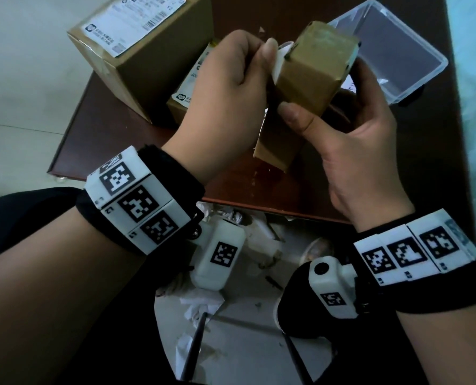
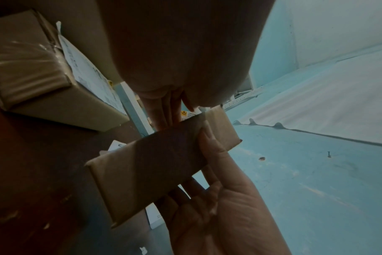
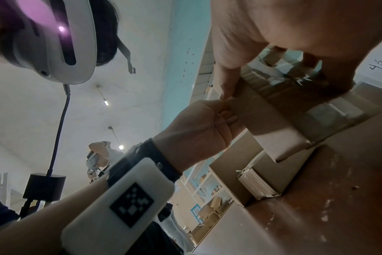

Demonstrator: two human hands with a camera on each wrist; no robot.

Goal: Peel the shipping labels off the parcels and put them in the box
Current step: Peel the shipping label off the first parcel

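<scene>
Shipping label point(image 1: 277, 62): white paper, partly lifted from a small oblong cardboard parcel point(image 1: 300, 90) held above the surface point(image 1: 114, 151). Left hand point(image 1: 225, 98) fingers pinch the label; right hand point(image 1: 350, 140) fingers wrap the parcel. Clear rectangular plastic box point(image 1: 414, 51) at the surface's far right edge. Larger labelled carton point(image 1: 136, 51) far left. Surface: dark reddish wood, scuffed.

Dark red-brown table point(image 1: 114, 151) — two labelled cardboard parcels point(image 1: 145, 48), clear plastic box point(image 1: 397, 48).
</scene>
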